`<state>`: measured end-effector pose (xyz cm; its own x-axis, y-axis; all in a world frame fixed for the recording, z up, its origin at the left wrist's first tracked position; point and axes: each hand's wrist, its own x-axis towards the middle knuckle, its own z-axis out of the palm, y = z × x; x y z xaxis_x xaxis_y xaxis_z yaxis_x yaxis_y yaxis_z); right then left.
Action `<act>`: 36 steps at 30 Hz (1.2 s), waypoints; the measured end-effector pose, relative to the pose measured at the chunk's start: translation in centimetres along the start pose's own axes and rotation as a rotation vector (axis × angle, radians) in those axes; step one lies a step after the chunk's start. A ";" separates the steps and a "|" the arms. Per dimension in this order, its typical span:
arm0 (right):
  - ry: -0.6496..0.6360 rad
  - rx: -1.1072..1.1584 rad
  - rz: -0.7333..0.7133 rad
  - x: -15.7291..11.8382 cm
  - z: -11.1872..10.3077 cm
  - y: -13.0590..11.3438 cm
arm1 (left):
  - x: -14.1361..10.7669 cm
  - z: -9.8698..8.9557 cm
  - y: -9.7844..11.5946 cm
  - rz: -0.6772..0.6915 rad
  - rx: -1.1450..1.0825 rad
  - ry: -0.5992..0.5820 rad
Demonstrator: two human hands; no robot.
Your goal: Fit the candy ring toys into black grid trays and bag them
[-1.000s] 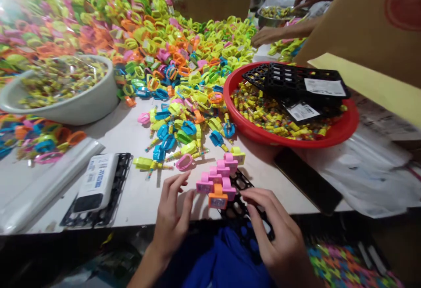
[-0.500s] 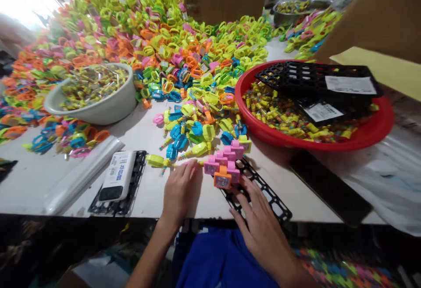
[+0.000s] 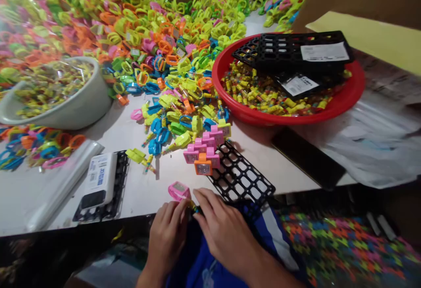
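Observation:
At the table's front edge my left hand (image 3: 169,231) is closed, pinching a pink toy watch (image 3: 179,190) whose face sticks out above the fingers. My right hand (image 3: 226,231) meets it from the right, its fingertips closed at a small yellow-capped tube (image 3: 193,206) of coloured bits that joins the watch. Partly covered by my fingers, the tube's end is hard to see. Just beyond, pink toy watches (image 3: 205,141) and an orange one (image 3: 203,165) stand in rows on a black grid tray (image 3: 245,171), whose right part has open cells.
Loose toy watches (image 3: 164,123) lie behind the tray, before a large heap (image 3: 131,29). A red basin (image 3: 226,101) and a whitish basin (image 3: 95,99) hold small tubes. A dark phone (image 3: 307,158), white device (image 3: 98,178) and rolled plastic (image 3: 66,185) lie on the table.
My left hand has drawn back to the table edge with the pink watch. My right hand has left the tray and joined it. The view has shifted right.

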<state>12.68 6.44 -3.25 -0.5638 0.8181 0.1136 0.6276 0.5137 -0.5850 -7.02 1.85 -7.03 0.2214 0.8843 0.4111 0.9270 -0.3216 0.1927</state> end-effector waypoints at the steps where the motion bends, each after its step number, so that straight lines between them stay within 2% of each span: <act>1: -0.026 -0.054 0.010 0.4 0.4 -0.5 | -0.4 0.0 0.0 -0.008 -0.052 0.015; 3: -0.078 -0.136 0.033 1.2 1.0 -1.3 | -0.8 -0.2 -0.4 -0.023 -0.134 0.048; 5: -0.140 -0.171 0.052 2.0 1.1 -1.9 | -0.5 -0.9 -1.4 -0.035 -0.119 0.114; 8: -0.237 -0.168 0.082 3.0 0.6 -2.4 | 1.5 -2.6 -3.7 -0.111 0.111 0.217; 10: -0.272 -0.155 0.099 3.1 0.1 -2.5 | 3.1 -3.6 -5.4 -0.265 0.245 0.182; 12: -0.290 -0.118 0.112 2.6 -0.5 -2.3 | 4.2 -4.0 -7.0 -0.396 0.267 0.081; 15: -0.314 0.027 0.123 0.9 -1.5 -1.5 | 4.3 -3.5 -8.5 -0.414 0.205 -0.078; 17: -0.251 0.237 0.123 -0.3 -2.6 -0.5 | 3.9 -3.0 -8.7 -0.375 0.188 -0.086; 20: 0.055 0.597 0.140 -0.7 -4.4 1.8 | 3.7 -2.8 -8.0 -0.395 0.221 0.039; 22: 0.278 0.716 0.172 0.2 -5.5 3.5 | 4.3 -2.9 -7.6 -0.443 0.225 0.101; 24: 0.392 0.733 0.227 1.8 -6.2 5.3 | 5.2 -2.9 -7.5 -0.453 0.200 0.103; 26: 0.397 0.693 0.283 3.3 -6.4 6.7 | 6.0 -2.6 -7.6 -0.393 0.171 0.078; 30: 0.289 0.561 0.323 5.2 -6.1 8.5 | 6.1 -1.6 -8.0 -0.243 0.061 0.110; 33: 0.205 0.468 0.304 5.6 -6.0 9.2 | 5.3 -1.5 -8.1 -0.314 -0.061 0.118; 36: 0.159 0.368 0.187 6.2 -6.5 9.4 | 4.8 -1.7 -8.2 -0.410 -0.115 0.084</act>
<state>18.63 18.00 -2.81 -0.3511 0.9325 0.0842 0.4613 0.2505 -0.8511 -14.04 8.18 -5.10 -0.1886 0.9175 0.3501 0.8922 0.0111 0.4514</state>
